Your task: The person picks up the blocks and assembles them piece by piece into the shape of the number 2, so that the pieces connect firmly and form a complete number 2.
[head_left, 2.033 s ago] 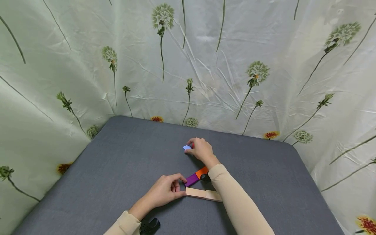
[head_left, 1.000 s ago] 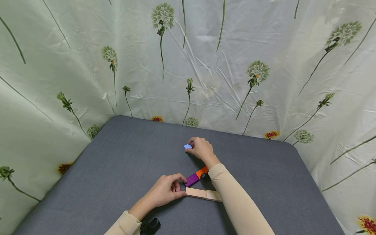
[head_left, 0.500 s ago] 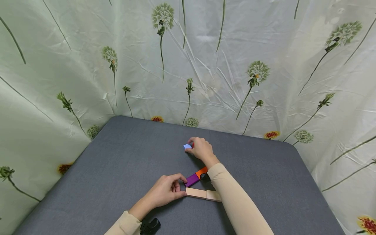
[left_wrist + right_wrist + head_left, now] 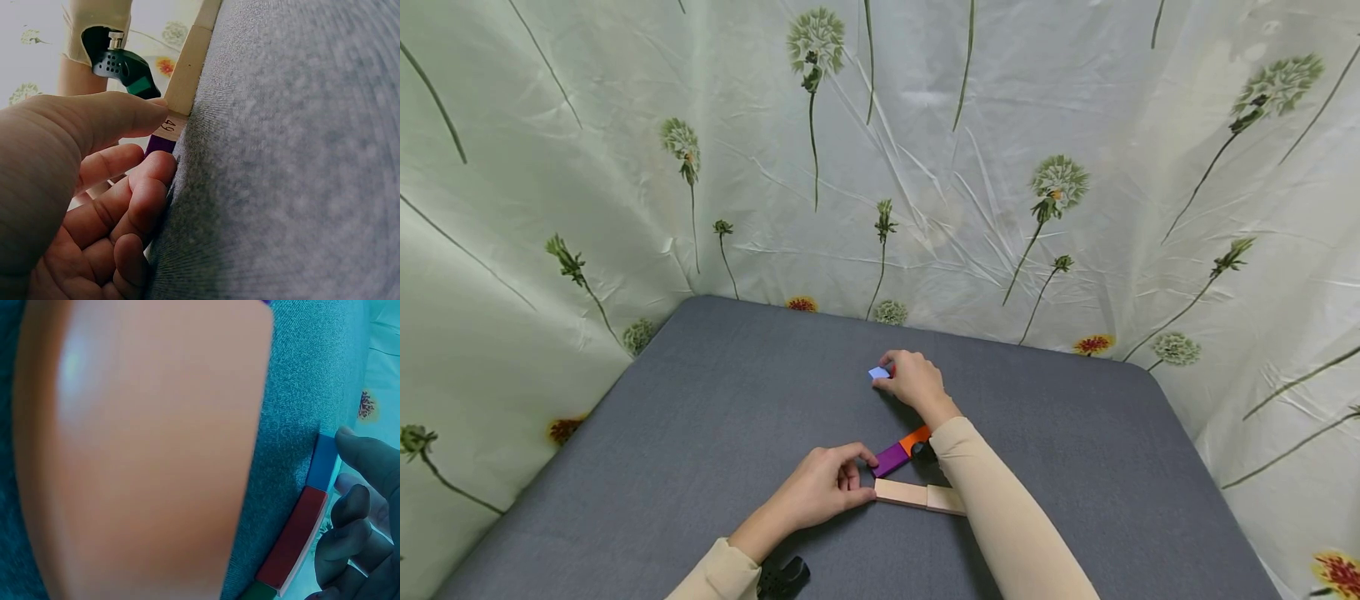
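On the grey table [image 4: 700, 433] my right hand [image 4: 913, 382] curls over a row of blocks. Its fingers grip the red block [image 4: 290, 540], and a fingertip touches the blue block [image 4: 877, 372] [image 4: 324, 461] that sticks out to the left. A green end [image 4: 257, 592] shows beyond the red block. Nearer to me, my left hand [image 4: 829, 485] is curled. Its thumb [image 4: 119, 115] touches the left end of a pale wooden block [image 4: 917, 496] [image 4: 187, 69]. Its index finger [image 4: 147, 181] touches the end of the purple block [image 4: 891, 458] [image 4: 161, 145], which joins an orange block [image 4: 916, 437].
A floral curtain [image 4: 925, 167] closes in the table on the left, back and right. Black wrist cameras show at my left sleeve [image 4: 782, 575] and under my right forearm [image 4: 122, 62]. Bare grey cloth stretches left and right of the blocks.
My right hand and the blue block have crept very slightly away from me. My left hand and the near blocks have not moved.
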`<state>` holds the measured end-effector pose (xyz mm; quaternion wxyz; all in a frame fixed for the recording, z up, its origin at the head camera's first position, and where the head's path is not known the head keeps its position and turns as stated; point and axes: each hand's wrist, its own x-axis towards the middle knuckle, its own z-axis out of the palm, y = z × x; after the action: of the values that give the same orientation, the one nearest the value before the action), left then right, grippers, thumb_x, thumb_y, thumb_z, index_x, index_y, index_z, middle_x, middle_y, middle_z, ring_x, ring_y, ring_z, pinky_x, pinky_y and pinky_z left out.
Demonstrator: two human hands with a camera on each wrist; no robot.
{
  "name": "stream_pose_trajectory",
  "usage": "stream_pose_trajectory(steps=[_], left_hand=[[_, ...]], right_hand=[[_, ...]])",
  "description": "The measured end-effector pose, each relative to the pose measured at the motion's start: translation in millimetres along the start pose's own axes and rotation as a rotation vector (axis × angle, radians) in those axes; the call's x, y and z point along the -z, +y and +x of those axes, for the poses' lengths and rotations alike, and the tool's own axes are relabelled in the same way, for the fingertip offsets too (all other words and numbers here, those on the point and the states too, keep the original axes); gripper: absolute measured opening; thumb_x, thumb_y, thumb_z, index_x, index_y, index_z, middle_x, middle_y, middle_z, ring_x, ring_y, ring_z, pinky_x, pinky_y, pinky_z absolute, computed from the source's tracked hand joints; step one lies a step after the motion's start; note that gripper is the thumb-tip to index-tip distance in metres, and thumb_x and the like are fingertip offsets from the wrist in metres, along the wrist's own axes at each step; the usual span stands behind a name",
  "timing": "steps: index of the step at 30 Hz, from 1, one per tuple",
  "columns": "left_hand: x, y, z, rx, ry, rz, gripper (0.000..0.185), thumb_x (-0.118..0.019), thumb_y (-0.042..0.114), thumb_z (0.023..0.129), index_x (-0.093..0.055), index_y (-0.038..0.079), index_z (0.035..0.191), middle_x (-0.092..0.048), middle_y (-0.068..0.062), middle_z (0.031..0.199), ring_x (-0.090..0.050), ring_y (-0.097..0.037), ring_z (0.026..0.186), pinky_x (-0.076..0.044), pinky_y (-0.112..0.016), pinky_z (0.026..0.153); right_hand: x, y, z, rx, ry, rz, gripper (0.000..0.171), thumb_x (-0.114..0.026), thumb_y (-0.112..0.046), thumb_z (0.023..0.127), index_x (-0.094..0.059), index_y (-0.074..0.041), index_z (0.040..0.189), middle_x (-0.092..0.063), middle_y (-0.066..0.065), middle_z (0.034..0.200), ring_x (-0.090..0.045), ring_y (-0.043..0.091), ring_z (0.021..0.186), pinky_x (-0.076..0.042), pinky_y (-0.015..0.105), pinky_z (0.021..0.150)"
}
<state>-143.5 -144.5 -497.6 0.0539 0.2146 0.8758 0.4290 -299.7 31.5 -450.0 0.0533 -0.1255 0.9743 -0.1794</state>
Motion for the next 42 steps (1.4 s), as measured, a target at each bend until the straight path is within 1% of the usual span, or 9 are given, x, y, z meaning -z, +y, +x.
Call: stream_pose_trajectory(steps=[4, 8, 14, 18, 20, 24, 31, 36, 42], left_hand=[[0.1, -0.5, 0.7, -0.001, -0.001, 0.001, 0.029, -0.089, 0.022, 0.09, -0.073, 0.017, 0.114, -0.059, 0.014, 0.071, -0.051, 0.005, 0.058, -0.046, -0.019, 0.056], [0.4, -1.1, 1.9, 0.002, -0.006, 0.002, 0.029, -0.089, 0.022, 0.09, -0.073, 0.017, 0.114, -0.06, 0.013, 0.072, -0.051, 0.004, 0.057, -0.045, -0.018, 0.055], [0.2, -1.8, 3.5, 0.004, -0.02, -0.006, 0.029, -0.088, 0.023, 0.091, -0.073, 0.018, 0.115, -0.061, 0.013, 0.072, -0.051, 0.004, 0.057, -0.045, -0.019, 0.055], [0.1, -1.7, 4.0, 0.002, -0.027, -0.011, 0.028, -0.087, 0.023, 0.092, -0.073, 0.018, 0.116, -0.061, 0.013, 0.073, -0.051, 0.003, 0.057, -0.045, -0.019, 0.055], [0.4, -1.6, 4.2, 0.003, -0.03, -0.013, 0.028, -0.087, 0.022, 0.092, -0.073, 0.017, 0.115, -0.061, 0.013, 0.072, -0.051, 0.003, 0.057, -0.045, -0.019, 0.055], [0.7, -2.7, 3.8, 0.006, -0.034, -0.015, 0.028, -0.087, 0.022, 0.092, -0.073, 0.017, 0.115, -0.061, 0.013, 0.072, -0.05, 0.003, 0.057, -0.045, -0.019, 0.055], [3.7, -5.8, 1.2, 0.006, -0.039, -0.046, 0.028, -0.086, 0.023, 0.093, -0.073, 0.018, 0.117, -0.062, 0.012, 0.073, -0.052, 0.001, 0.058, -0.046, -0.02, 0.056], [10.3, -5.6, -1.1, 0.043, -0.03, -0.066, 0.028, -0.085, 0.024, 0.094, -0.073, 0.017, 0.119, -0.062, 0.011, 0.075, -0.052, -0.001, 0.06, -0.046, -0.021, 0.056], [23.1, -8.6, -7.8, 0.075, -0.004, -0.029, 0.028, -0.084, 0.025, 0.095, -0.073, 0.017, 0.121, -0.062, 0.01, 0.077, -0.053, -0.003, 0.059, -0.046, -0.023, 0.055]], right_hand=[[1, 0, -1, 0.004, -0.003, 0.0, 0.039, -0.082, -0.041, 0.096, -0.075, -0.021, 0.129, -0.074, 0.004, 0.098, -0.064, 0.02, 0.076, -0.051, 0.038, 0.066], [4, 0, -3, 0.007, -0.003, 0.008, 0.041, -0.083, -0.041, 0.095, -0.074, -0.021, 0.13, -0.073, 0.004, 0.096, -0.062, 0.02, 0.072, -0.049, 0.037, 0.063], [14, 4, -7, 0.012, -0.003, 0.047, 0.039, -0.078, -0.041, 0.099, -0.073, -0.021, 0.132, -0.068, 0.004, 0.082, -0.055, 0.018, 0.061, -0.041, 0.032, 0.055], [22, 10, -11, 0.025, 0.017, 0.088, 0.039, -0.075, -0.041, 0.101, -0.073, -0.02, 0.134, -0.064, 0.003, 0.077, -0.052, 0.017, 0.059, -0.038, 0.03, 0.052], [25, 14, -13, 0.029, 0.031, 0.108, 0.038, -0.074, -0.041, 0.102, -0.073, -0.019, 0.133, -0.063, 0.0, 0.077, -0.052, 0.016, 0.058, -0.038, 0.029, 0.051], [32, 24, -17, 0.03, 0.044, 0.156, 0.037, -0.071, -0.041, 0.104, -0.073, -0.018, 0.133, -0.061, 0.001, 0.072, -0.051, 0.016, 0.056, -0.036, 0.028, 0.05], [45, 41, -29, 0.042, 0.062, 0.241, 0.039, -0.067, -0.04, 0.107, -0.072, -0.014, 0.135, -0.054, 0.0, 0.066, -0.043, 0.015, 0.051, -0.032, 0.028, 0.049], [56, 55, -42, 0.055, 0.081, 0.283, 0.039, -0.066, -0.038, 0.108, -0.071, -0.011, 0.136, -0.051, 0.0, 0.066, -0.042, 0.015, 0.051, -0.033, 0.028, 0.051], [62, 75, -57, 0.067, 0.103, 0.307, 0.038, -0.067, -0.036, 0.107, -0.071, -0.01, 0.135, -0.05, 0.0, 0.066, -0.043, 0.016, 0.054, -0.035, 0.029, 0.055]])
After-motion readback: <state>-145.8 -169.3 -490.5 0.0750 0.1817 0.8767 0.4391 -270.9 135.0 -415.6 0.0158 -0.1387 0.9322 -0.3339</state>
